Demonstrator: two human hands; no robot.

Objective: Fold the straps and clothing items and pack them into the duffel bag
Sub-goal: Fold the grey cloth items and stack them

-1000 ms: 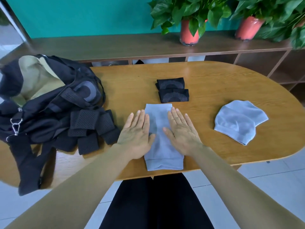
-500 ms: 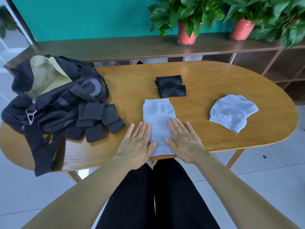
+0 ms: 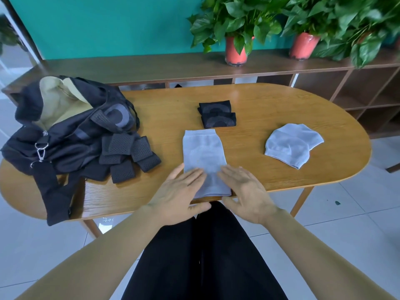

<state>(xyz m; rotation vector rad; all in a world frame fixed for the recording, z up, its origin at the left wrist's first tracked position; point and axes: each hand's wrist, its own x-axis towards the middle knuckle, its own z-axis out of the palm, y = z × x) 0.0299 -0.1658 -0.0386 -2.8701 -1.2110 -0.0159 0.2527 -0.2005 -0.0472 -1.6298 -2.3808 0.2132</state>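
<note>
Oval wooden table point(image 3: 270, 109) before a teal wall; behind it, a low wooden shelf point(image 3: 151, 66) bearing two potted plants point(image 3: 236, 48).

- Far left: black duffel bag point(image 3: 65, 131), slumped on the table, mouth open, beige lining showing.
- Just beside it and touching: a heap of black perforated straps point(image 3: 127, 154), unfolded.
- Left hand point(image 3: 179, 195): fingers straight, flat over the near left corner of the grey sleeve point(image 3: 203, 152), gripping nothing.
- Grey sleeve: laid flat lengthwise at the table's near edge, centre.
- Beyond it: two folded black pieces point(image 3: 216, 114), overlapping.
- Right hand point(image 3: 246, 191): fingers straight, flat over the sleeve's near right corner.
- Right: folded grey piece point(image 3: 290, 146), well apart from the sleeve.
</note>
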